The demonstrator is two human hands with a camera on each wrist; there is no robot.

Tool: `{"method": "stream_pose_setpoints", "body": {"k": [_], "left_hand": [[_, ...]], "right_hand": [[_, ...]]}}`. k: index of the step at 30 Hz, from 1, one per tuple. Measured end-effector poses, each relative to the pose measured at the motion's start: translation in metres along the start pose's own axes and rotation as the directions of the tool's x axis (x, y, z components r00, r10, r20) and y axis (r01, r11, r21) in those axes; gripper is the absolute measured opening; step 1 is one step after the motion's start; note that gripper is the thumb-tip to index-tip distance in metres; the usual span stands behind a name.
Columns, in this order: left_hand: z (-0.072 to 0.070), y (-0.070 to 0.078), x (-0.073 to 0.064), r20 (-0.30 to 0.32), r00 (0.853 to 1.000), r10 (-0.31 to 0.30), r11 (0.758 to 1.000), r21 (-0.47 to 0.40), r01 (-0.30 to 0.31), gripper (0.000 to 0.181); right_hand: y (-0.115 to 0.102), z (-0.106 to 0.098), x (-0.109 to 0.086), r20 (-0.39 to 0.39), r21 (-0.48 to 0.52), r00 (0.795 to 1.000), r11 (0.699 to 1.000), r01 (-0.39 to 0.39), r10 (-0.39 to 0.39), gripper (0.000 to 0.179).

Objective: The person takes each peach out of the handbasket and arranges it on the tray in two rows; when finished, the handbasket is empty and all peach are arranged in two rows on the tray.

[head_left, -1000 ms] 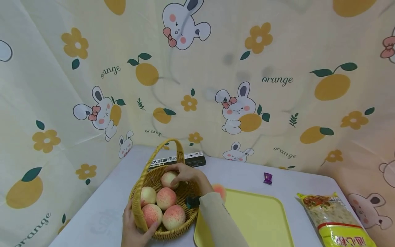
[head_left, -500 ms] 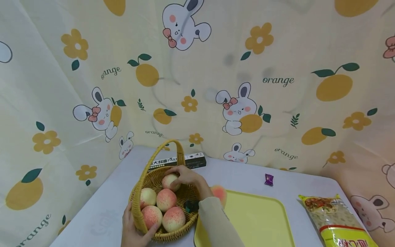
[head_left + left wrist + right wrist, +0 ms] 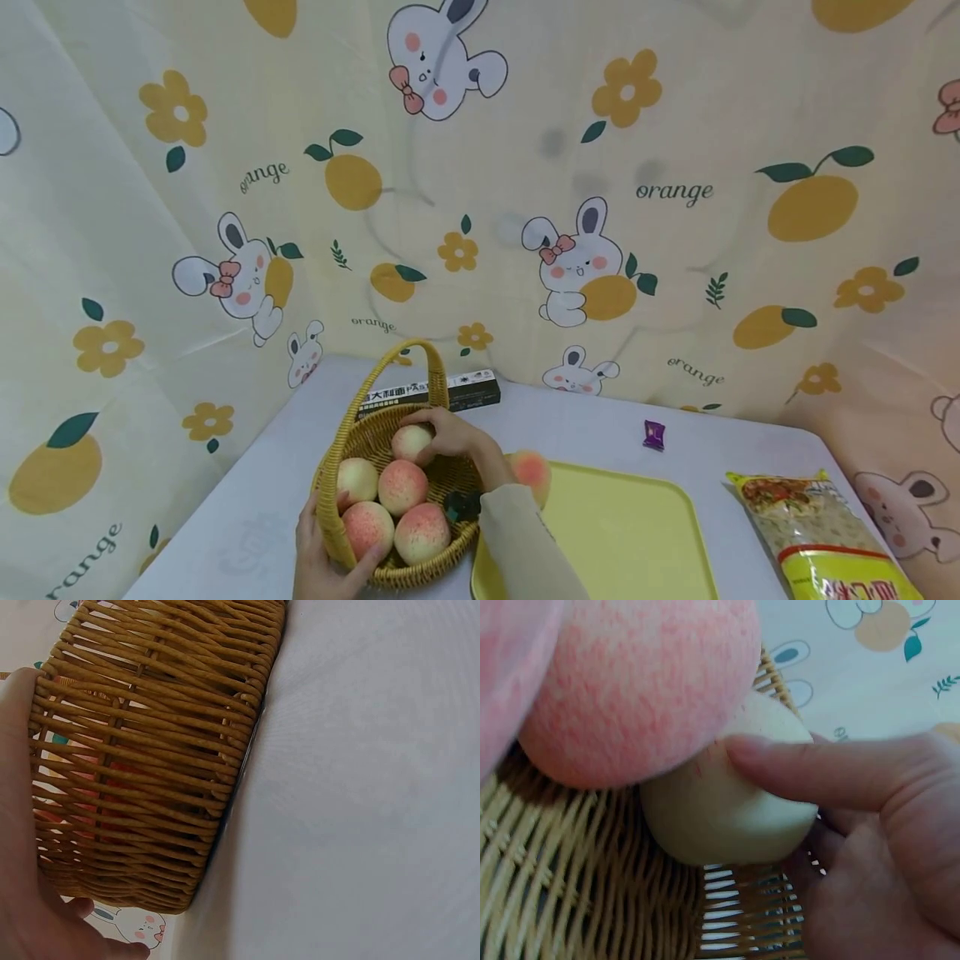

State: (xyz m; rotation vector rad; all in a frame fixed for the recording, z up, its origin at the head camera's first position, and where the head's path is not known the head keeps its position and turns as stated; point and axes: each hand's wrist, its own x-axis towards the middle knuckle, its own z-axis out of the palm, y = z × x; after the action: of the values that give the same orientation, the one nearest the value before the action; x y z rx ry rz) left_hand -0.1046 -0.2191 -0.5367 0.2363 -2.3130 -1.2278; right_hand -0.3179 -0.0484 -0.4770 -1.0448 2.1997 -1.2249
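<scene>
A wicker basket (image 3: 416, 575) with a tall arched handle stands on the table, holding several pink and cream peaches (image 3: 403, 487). At its far side, my right hand (image 3: 459, 437) grips a pale peach (image 3: 411, 444) inside the basket. The right wrist view shows the thumb (image 3: 802, 769) across this peach (image 3: 720, 814), with a pinker peach (image 3: 645, 682) overlapping it and the other fingers mostly hidden behind. My left hand (image 3: 324, 554) holds the basket's near left side, its thumb over the rim by a peach (image 3: 367, 529). The woven wall (image 3: 150, 742) fills much of the left wrist view.
A yellow tray (image 3: 622, 533) lies right of the basket, one peach (image 3: 531, 477) at its far left corner, partly behind my sleeve. A black pasta box (image 3: 472, 390) is behind the basket. Further right are a purple wrapped candy (image 3: 654, 435) and a yellow food bag (image 3: 825, 533).
My right wrist has dipped slightly down and left over the basket, its fingers still around the same peach. My left hand and the basket stay nearly in place.
</scene>
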Motion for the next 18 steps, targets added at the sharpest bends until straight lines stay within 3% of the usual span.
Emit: {"method": "stream_pose_setpoints", "body": {"k": [11,18], "left_hand": [[0.0002,0.0025,-0.0006,0.025,0.999,-0.036,0.999,0.005,0.036,0.073],[0.0003,0.0003,0.0004,0.009,1.000,-0.005,1.000,0.003,0.005,0.073]], "right_hand": [[0.0027,0.0041,-0.0009,-0.082,0.016,0.995,0.998,0.057,-0.055,0.060],[-0.0033,-0.0001,-0.0004,-0.147,0.030,0.983,0.993,0.118,-0.112,0.060]]}}
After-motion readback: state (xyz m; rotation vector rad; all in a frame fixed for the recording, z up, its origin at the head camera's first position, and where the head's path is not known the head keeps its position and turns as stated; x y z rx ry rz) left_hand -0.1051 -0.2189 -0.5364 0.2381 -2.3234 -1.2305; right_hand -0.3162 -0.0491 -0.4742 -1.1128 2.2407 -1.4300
